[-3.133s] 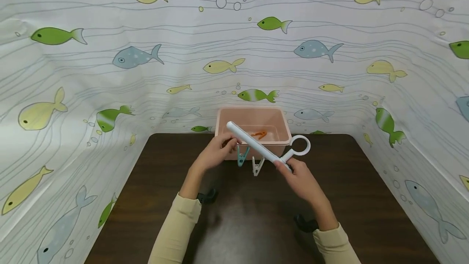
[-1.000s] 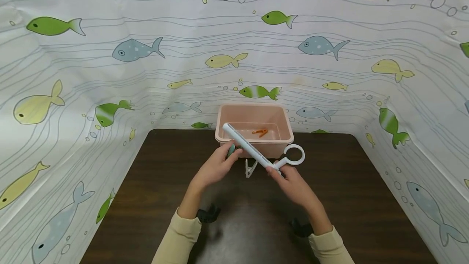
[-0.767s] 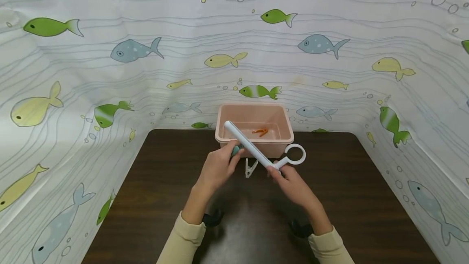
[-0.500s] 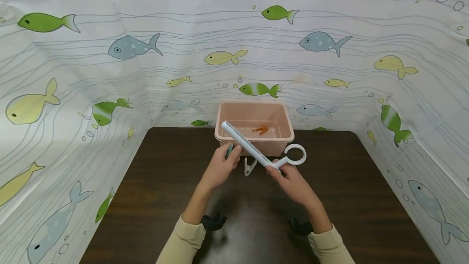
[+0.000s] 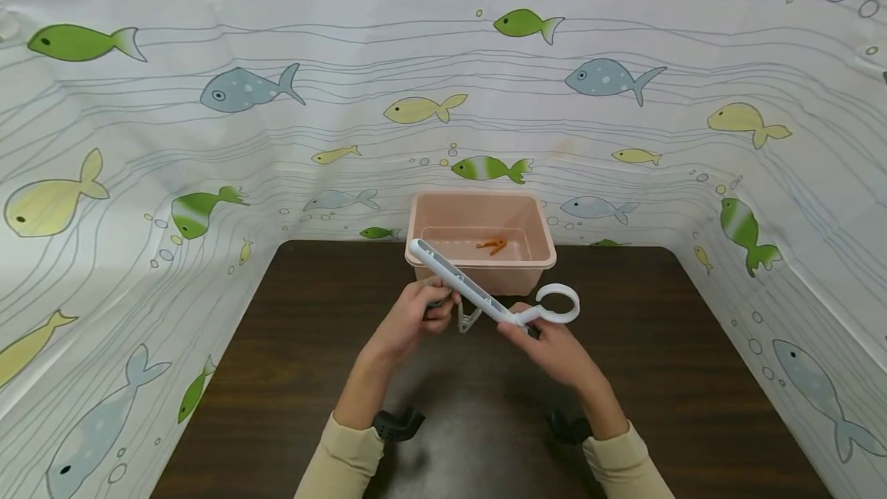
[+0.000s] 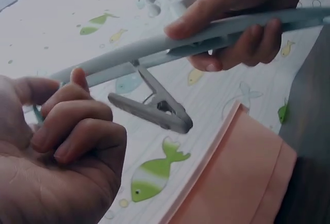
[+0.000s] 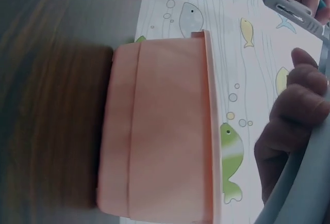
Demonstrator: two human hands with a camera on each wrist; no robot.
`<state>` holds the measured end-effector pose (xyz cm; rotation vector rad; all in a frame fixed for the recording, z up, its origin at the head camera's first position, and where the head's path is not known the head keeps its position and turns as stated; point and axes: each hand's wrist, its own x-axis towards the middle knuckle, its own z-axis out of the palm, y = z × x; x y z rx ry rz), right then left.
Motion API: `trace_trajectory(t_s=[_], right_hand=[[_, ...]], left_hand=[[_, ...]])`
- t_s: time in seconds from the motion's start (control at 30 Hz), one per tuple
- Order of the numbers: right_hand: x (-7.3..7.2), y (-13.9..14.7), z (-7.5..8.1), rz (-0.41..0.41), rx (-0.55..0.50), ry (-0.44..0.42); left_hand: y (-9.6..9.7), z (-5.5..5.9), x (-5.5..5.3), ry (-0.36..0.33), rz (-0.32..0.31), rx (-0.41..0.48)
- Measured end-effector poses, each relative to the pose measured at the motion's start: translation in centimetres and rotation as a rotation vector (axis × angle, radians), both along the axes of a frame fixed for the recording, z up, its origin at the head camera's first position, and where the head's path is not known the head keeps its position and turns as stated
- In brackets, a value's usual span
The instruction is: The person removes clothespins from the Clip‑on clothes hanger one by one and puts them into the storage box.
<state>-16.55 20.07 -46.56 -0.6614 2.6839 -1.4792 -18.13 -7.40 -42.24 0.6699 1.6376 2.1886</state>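
A white bar-shaped clip hanger (image 5: 457, 280) with a round hook (image 5: 577, 305) slants above the table in the head view. My right hand (image 5: 560, 349) grips it near the hook, fingers curled round the bar. My left hand (image 5: 405, 320) is near the other end, under the bar, its fingers bent in. Between its thumb and fingers it pinches a teal clip (image 6: 38, 113), mostly hidden by the hand. A light grey clip (image 6: 172, 118) hangs from the bar between the two hands in the left wrist view.
Behind the hands a pink basket (image 5: 485, 277) stands at the back of the dark table (image 5: 478, 445). An orange clip (image 5: 493, 246) lies in the basket. A fish-patterned sheet (image 5: 333, 137) surrounds the table at the back and sides.
The left hand has gone from touching the bar to pinching the teal clip that hung beside it. The hanger has come slightly lower and turned, so its slotted side shows.
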Motion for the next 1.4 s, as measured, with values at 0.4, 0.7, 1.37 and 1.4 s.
trace_trajectory(t_s=[0.4,0.7,1.37,1.4], right_hand=[[-0.6,0.5,1.6,0.193,-0.071,-0.116],[-0.7,0.3,2.0,0.24,-0.089,-0.184],[-0.4,-0.9,1.3,0.177,-0.13,-0.219],[-0.4,-1.0,1.3,0.174,-0.129,-0.211]], left_hand=[[-0.7,0.5,0.9,0.436,0.237,-0.386],[0.4,0.1,2.0,0.718,0.67,-0.688],[0.4,-1.0,1.8,0.822,0.791,-0.715],[0.4,-1.0,1.7,0.807,0.781,-0.713]])
